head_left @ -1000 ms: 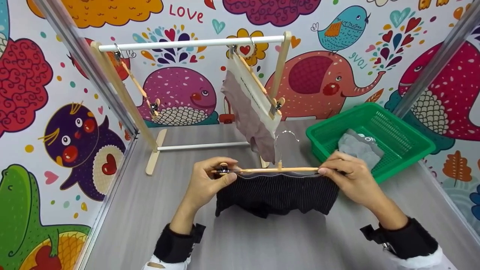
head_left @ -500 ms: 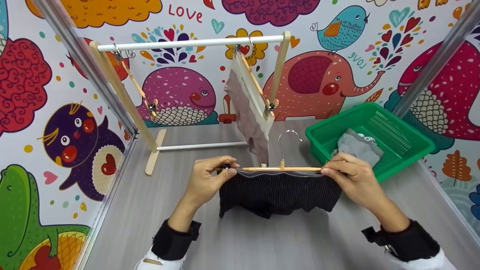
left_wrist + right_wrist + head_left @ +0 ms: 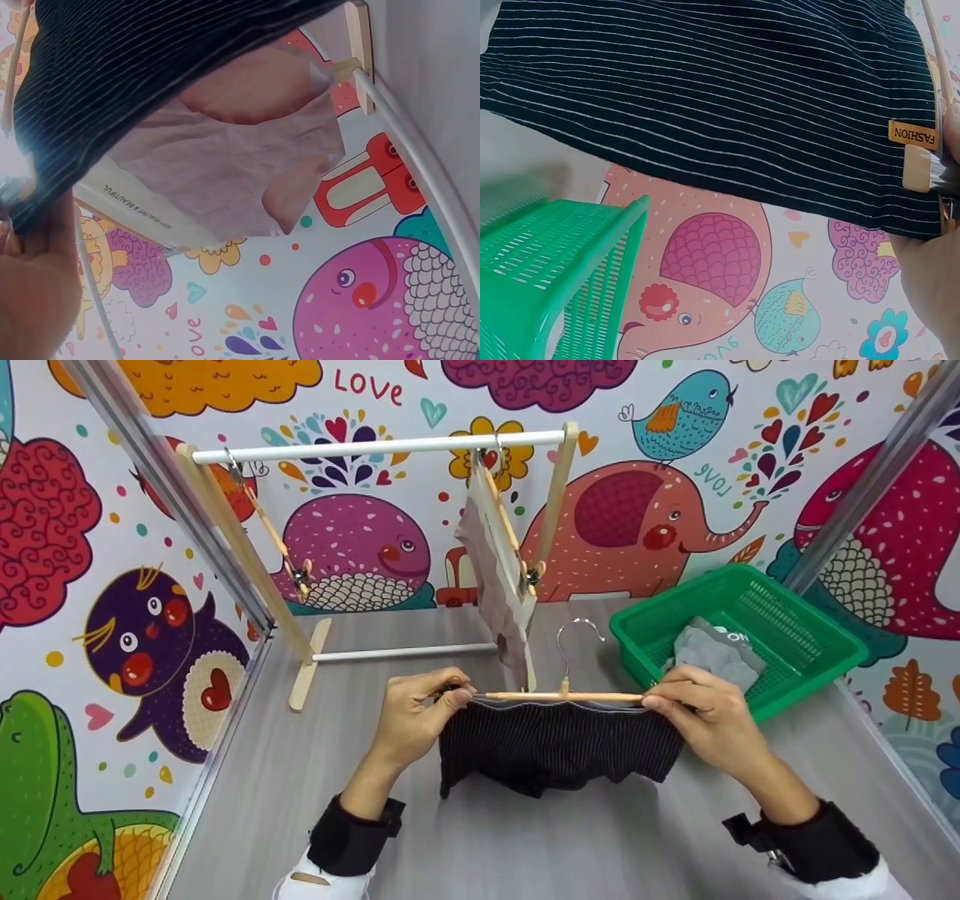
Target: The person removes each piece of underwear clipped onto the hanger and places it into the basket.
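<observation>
A wooden clip hanger with a metal hook is held level between both hands. Black pinstriped shorts hang from it by the waistband. At the hanger's left end my left hand pinches the clip and waistband, the fingers mostly hiding the clip. My right hand pinches the opposite end. In the right wrist view, a wooden clip bites the waistband beside an orange "FASHION" label. The left wrist view shows the left fingers against the dark cloth.
Behind stands a rack with a white rail. On it hang a bare clip hanger and mauve briefs on another hanger. To the right, a green basket holds a grey garment. A patterned wall encloses the grey table.
The hanger and shorts have shifted slightly right, and the hook has turned to show more fully. Left fingers cover more of the clip. The briefs on the rack have swung a little.
</observation>
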{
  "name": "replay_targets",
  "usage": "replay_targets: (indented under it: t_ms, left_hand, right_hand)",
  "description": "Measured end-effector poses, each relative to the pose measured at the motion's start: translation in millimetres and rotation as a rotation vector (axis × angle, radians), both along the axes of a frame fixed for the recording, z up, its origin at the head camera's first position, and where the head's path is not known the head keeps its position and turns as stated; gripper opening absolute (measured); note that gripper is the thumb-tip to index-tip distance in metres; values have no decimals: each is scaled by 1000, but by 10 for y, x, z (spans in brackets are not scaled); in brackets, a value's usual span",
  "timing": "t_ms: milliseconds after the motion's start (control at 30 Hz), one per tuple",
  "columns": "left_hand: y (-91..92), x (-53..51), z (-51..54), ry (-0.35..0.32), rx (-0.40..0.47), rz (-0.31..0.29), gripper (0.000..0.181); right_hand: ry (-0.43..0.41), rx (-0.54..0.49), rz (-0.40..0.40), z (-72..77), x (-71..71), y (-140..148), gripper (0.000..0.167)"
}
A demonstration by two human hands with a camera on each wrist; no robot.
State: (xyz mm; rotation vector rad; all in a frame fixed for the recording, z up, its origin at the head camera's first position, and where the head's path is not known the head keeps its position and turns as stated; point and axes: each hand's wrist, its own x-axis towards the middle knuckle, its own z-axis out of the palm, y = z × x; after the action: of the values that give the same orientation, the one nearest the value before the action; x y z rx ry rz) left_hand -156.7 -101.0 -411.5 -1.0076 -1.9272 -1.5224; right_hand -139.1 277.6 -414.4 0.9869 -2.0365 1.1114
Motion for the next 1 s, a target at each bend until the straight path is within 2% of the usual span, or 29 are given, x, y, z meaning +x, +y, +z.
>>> replay_targets:
  t_ms: [33, 167, 300, 567, 700, 833, 1000]
  left_hand:
    - [-1, 4, 6, 3, 3, -2, 14]
    - [-7, 21, 22, 20, 24, -18, 14]
    - [-10, 29, 26, 34, 37, -35, 15]
    - [-33, 38, -1, 25, 37, -33, 12]
    - [-49, 48, -18, -14, 67, -74, 19]
    - [-66, 67, -36, -83, 82, -84, 24]
    - [-49, 109, -37, -203, 26, -96, 39]
  right_hand:
    - [-3, -1, -3, 2, 3, -1, 26]
    - [-3, 1, 19, 9, 8, -1, 5]
    - [4, 2, 27, -3, 5, 2, 3]
    - [-33, 10, -7, 8, 29, -30, 32]
    - [-41, 9, -2, 19, 37, -39, 31]
    - [-45, 8, 5, 22, 42, -43, 32]
    - [-40, -4, 17, 19, 42, -63, 31]
